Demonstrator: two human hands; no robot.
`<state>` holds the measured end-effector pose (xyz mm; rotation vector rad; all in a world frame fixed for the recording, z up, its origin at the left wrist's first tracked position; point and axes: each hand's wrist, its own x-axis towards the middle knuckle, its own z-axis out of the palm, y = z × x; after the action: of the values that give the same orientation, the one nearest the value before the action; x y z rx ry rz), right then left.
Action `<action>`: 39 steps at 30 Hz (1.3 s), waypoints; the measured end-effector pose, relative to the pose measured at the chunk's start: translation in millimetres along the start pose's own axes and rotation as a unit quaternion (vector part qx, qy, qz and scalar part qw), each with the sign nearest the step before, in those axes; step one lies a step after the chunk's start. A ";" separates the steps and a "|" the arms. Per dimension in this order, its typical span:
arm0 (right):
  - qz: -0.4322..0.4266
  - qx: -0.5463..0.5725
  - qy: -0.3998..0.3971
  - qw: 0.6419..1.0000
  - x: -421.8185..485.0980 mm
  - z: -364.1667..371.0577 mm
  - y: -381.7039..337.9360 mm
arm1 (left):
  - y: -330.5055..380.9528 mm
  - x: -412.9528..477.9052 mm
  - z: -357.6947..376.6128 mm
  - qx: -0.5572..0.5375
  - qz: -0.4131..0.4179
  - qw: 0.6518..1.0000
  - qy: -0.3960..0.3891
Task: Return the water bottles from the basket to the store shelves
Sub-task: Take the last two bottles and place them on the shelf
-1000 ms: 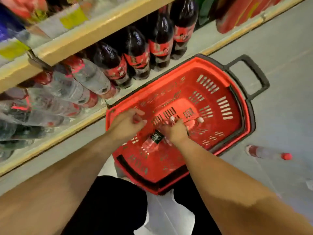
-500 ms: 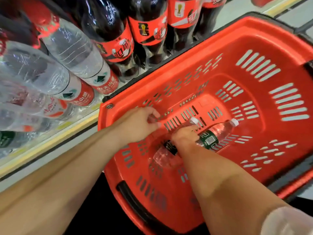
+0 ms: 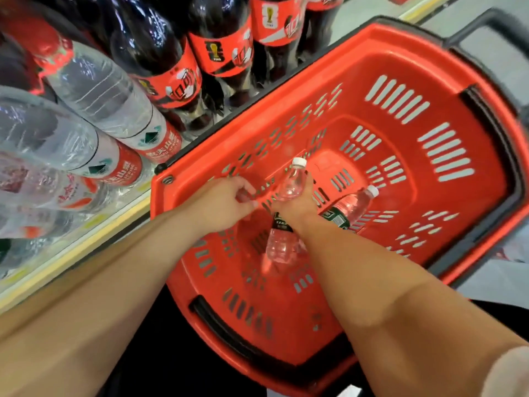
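A red plastic basket (image 3: 400,70) stands on the floor against the bottom shelf. Inside it, my right hand (image 3: 297,204) grips a small clear water bottle (image 3: 282,245) round its middle; the white cap points away from me and the bottom end points toward me. A second small water bottle (image 3: 350,206) with a dark green label lies on the basket floor just right of that hand. My left hand (image 3: 226,202) hovers inside the basket beside the held bottle, fingers loosely curled and holding nothing.
The bottom shelf edge (image 3: 71,253) runs along the left. Large clear water bottles (image 3: 97,90) with red labels and dark cola bottles (image 3: 160,53) stand on it, close to the basket's rim. The basket's black handle (image 3: 486,27) sticks out at top right.
My right hand has lifted the bottle it holds, so its capped end now sticks up past the fingers. The view moved closer to the basket. The second bottle stays put.
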<state>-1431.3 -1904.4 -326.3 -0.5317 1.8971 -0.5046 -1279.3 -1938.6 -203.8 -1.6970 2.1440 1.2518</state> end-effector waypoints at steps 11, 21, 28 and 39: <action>-0.204 0.012 0.123 0.971 -78.6 -165.7 -63.5 | 58.4 45.9 62.9 0.014 0.053 0.992 -0.110; -0.257 0.039 0.137 0.956 -65.2 -191.2 -43.4 | 66.1 115.9 178.3 -0.018 0.023 0.991 -0.132; -0.280 -0.014 0.122 0.952 -67.5 -187.9 -45.1 | 61.8 127.9 205.9 -0.088 0.027 0.989 -0.119; -0.214 0.161 0.016 0.963 -94.1 -200.8 -70.6 | 79.4 60.5 100.4 -0.357 -0.162 0.909 -0.143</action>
<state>-1575.8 -1887.3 -144.7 -0.7203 1.6826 -1.0894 -1406.2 -1915.1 -261.8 -1.8263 1.2259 2.1608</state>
